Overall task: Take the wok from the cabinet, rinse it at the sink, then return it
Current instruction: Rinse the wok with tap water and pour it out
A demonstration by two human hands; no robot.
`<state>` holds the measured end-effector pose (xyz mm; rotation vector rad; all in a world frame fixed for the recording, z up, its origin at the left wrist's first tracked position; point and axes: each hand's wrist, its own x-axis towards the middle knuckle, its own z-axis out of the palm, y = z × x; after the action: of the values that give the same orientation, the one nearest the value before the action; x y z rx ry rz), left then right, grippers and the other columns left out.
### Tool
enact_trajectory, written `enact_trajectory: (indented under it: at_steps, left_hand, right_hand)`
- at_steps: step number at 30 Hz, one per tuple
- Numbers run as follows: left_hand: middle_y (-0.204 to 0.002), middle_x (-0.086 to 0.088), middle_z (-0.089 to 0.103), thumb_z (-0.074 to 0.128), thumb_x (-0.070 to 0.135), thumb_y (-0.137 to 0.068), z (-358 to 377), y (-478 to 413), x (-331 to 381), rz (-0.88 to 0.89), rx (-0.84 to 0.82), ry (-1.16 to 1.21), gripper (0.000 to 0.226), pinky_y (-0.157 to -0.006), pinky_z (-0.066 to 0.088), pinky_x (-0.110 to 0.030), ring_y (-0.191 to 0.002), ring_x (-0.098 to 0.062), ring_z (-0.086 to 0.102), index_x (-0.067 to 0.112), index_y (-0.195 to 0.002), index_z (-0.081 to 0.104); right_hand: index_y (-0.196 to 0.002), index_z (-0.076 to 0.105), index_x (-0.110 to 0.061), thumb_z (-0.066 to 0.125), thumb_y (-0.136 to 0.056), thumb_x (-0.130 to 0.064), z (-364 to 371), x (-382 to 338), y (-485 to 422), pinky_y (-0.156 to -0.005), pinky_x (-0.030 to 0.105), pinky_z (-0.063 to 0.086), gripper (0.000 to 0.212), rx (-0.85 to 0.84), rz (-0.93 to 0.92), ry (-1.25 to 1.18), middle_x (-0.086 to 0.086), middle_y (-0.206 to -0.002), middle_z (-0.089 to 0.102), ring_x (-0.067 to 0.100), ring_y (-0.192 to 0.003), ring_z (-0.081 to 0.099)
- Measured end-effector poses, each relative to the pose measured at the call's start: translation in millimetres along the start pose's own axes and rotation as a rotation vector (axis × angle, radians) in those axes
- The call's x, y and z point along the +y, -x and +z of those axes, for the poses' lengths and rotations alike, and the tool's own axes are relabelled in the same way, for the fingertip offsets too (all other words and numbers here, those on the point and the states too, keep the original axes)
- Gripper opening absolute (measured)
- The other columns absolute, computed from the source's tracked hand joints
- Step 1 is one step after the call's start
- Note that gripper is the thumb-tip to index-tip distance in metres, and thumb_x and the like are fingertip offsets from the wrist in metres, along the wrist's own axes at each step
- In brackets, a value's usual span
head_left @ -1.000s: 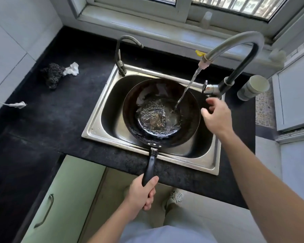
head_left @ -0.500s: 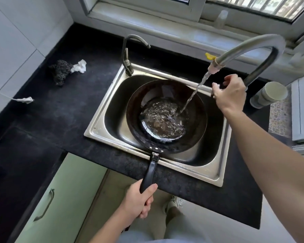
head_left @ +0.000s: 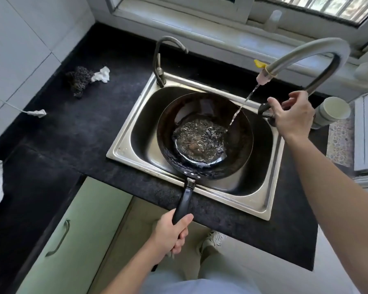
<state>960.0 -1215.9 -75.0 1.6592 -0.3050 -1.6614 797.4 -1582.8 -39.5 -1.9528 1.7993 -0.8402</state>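
Observation:
A dark wok (head_left: 239,149) sits tilted in the steel sink (head_left: 132,132), with a pool of bubbling water (head_left: 200,139) in its bottom. My left hand (head_left: 172,234) grips the end of its black handle (head_left: 185,200), which reaches out over the counter's front edge. A thin stream falls from the spout of the tall grey faucet (head_left: 306,52) onto the wok's right inner wall. My right hand (head_left: 293,117) is curled over the faucet's lever at its base, right of the wok.
A second, small faucet (head_left: 159,66) stands at the sink's back left corner. A dark scourer (head_left: 80,80) and white scraps lie on the black counter to the left. A pale cup (head_left: 331,111) stands behind my right hand. A green cabinet door (head_left: 72,240) is below.
My right hand rose from beside the faucet base onto its lever. The stream has thinned and the pool in the wok has grown. My left hand still holds the handle.

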Motion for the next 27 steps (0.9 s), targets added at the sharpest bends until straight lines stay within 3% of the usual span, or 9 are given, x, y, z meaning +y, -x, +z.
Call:
enact_trajectory:
  at_steps: [4,8,11,13,16,19,22,24,27]
  left_hand:
    - [-0.055,-0.002,0.042,0.059,0.028,-0.097,0,1,0,0.006,-0.009,0.001,0.03,-0.036,0.027,-0.018,-0.036,-0.013,0.032,0.009,-0.082,0.042]
    - [-0.054,-0.002,0.044,0.056,0.033,-0.098,-1,1,0,0.003,0.001,-0.005,0.029,-0.036,0.027,-0.019,-0.037,-0.014,0.032,0.008,-0.087,0.046]
    - [-0.054,-0.002,0.044,0.055,0.031,-0.098,-1,1,0,0.001,-0.004,0.008,0.028,-0.036,0.028,-0.019,-0.036,-0.014,0.033,0.005,-0.09,0.049]
    - [-0.053,-0.003,0.044,0.055,0.03,-0.099,-1,0,0,-0.005,-0.003,0.007,0.029,-0.035,0.028,-0.019,-0.035,-0.014,0.033,0.003,-0.09,0.05]
    - [-0.05,-0.003,0.044,0.055,0.029,-0.099,-4,0,1,-0.007,-0.015,0.009,0.028,-0.034,0.029,-0.018,-0.032,-0.014,0.032,0.004,-0.087,0.052]
    - [-0.05,-0.005,0.044,0.055,0.03,-0.099,-9,0,1,-0.021,-0.023,0.006,0.031,-0.034,0.03,-0.018,-0.031,-0.014,0.034,0.005,-0.081,0.052]
    - [-0.048,-0.006,0.044,0.056,0.032,-0.098,-15,0,3,-0.013,-0.038,0.015,0.037,-0.034,0.029,-0.018,-0.03,-0.015,0.034,0.006,-0.073,0.046]
    - [-0.049,-0.005,0.044,0.056,0.032,-0.098,-21,1,4,-0.008,-0.057,0.019,0.036,-0.034,0.027,-0.018,-0.031,-0.015,0.032,0.008,-0.073,0.046]
    - [-0.051,-0.005,0.043,0.054,0.03,-0.099,-31,5,5,-0.022,-0.085,0.025,0.033,-0.035,0.026,-0.017,-0.033,-0.013,0.031,0.009,-0.075,0.046]
  right_hand:
    - [-0.121,0.054,-0.011,0.072,-0.089,-0.044,-34,1,35,-0.081,0.029,0.045,0.049,-0.072,0.02,-0.029,0.008,-0.101,0.068,0.022,-0.09,0.065]
    - [-0.126,0.052,-0.013,0.066,-0.096,-0.032,-47,-6,129,-0.084,0.034,0.05,0.038,-0.168,0.214,-0.169,0.0,-0.098,0.064,0.019,-0.09,0.064]
    - [-0.112,0.06,-0.016,0.065,-0.097,-0.027,-24,-16,212,-0.082,0.04,0.061,0.019,-0.356,0.411,-0.33,0.003,-0.092,0.07,0.025,-0.086,0.073]
    - [-0.105,0.064,-0.009,0.063,-0.099,-0.019,-4,-34,251,-0.077,0.033,0.063,0.012,-0.51,0.535,-0.48,0.012,-0.094,0.072,0.027,-0.086,0.074]
    - [-0.1,0.066,-0.001,0.062,-0.1,-0.02,23,-60,283,-0.071,0.026,0.058,0.019,-0.672,0.71,-0.661,0.014,-0.091,0.071,0.018,-0.078,0.07]
    - [-0.088,0.067,-0.002,0.068,-0.093,-0.041,47,-75,293,-0.072,0.035,0.056,0.04,-0.801,0.848,-0.7,0.027,-0.09,0.072,0.024,-0.075,0.065]
    - [-0.102,0.065,0.008,0.067,-0.096,-0.026,61,-90,294,-0.078,0.038,0.061,0.034,-0.781,1.074,-1.003,0.026,-0.099,0.074,0.031,-0.083,0.073]
    - [-0.105,0.064,0.007,0.068,-0.096,-0.017,66,-99,292,-0.075,0.033,0.062,0.025,-0.753,1.065,-1.08,0.02,-0.095,0.076,0.028,-0.084,0.075]
    - [-0.091,0.06,-0.005,0.068,-0.094,-0.01,73,-107,296,-0.061,0.027,0.057,0.01,-0.71,0.973,-1.1,0.006,-0.071,0.066,0.02,-0.067,0.071]
